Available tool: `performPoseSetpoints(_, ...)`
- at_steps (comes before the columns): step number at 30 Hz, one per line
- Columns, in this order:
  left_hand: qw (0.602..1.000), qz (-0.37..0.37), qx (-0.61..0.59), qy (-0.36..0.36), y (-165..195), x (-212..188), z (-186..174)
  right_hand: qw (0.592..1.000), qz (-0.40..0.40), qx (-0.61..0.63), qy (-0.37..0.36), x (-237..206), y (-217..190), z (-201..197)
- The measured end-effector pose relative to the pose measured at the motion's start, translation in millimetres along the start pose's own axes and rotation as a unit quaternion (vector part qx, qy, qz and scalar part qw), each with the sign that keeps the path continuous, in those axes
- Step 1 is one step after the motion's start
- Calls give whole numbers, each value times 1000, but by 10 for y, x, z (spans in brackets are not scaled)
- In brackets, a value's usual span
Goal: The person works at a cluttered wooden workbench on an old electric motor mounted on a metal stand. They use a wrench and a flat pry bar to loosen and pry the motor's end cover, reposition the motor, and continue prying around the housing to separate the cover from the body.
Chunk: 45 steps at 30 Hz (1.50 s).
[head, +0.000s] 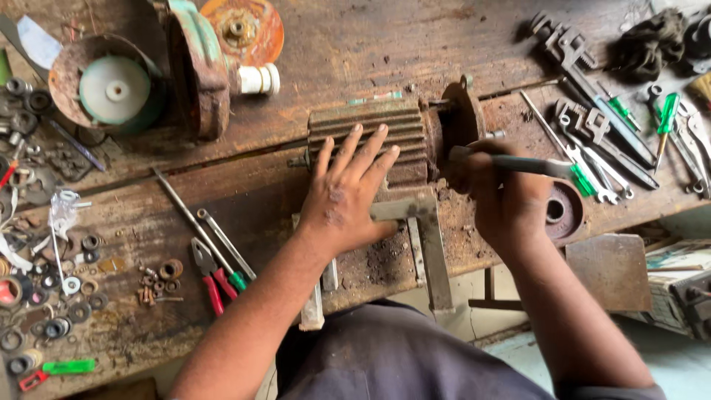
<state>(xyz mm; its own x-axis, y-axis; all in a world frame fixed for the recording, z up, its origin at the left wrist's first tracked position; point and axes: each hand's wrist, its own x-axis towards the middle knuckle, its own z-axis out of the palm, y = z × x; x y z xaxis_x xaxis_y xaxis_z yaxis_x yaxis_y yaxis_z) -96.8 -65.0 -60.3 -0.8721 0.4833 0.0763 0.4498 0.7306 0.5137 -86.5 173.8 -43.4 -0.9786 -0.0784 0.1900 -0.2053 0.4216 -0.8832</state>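
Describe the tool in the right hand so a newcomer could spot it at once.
Start at the ribbed motor housing mid-bench, pressed down by the left hand. At its open end, the right hand grips a slim tool lying level. Unlike the wrenches resting beyond, it has a grey shaft ending in green.

Motor housing (370, 133): ribbed cast metal, dull, rusty and grimy, under the left hand (348, 196).
Tool (518, 164): matt grey handle, held by the right hand (503, 196); material unclear.
Workbench (355, 44): rough, worn wood, stained dark, strewn with rust crumbs.
End cover (196, 70): far left, flaking green paint over rusted metal.
Wrenches (592, 141): right, bare steel, dull grey, smudged.
Screwdrivers (666, 118): glossy green plastic handles.
Pliers (211, 278): near left, red plastic grips, dark metal jaws.
Rag (648, 41): far right, dark crumpled cloth.
Washers (81, 285): left, dull oily metal rings.
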Motion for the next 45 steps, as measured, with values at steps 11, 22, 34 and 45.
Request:
performPoseSetpoints(11, 999, 19, 17, 33, 46, -7, 24, 990, 54, 82, 97, -714, 213, -285)
performPoseSetpoints(22, 998, 7, 53, 19, 109, 34, 132, 963, -182, -14, 198, -1158, 968, 67)
performPoseSetpoints(34, 999, -13, 43, 2, 91, 46, 177, 960, -256, -92, 71, -858, 1244, 192)
performPoseSetpoints(45, 999, -8, 46, 9, 71, 68, 151, 967, -241, -70, 33, -716, 1153, 67)
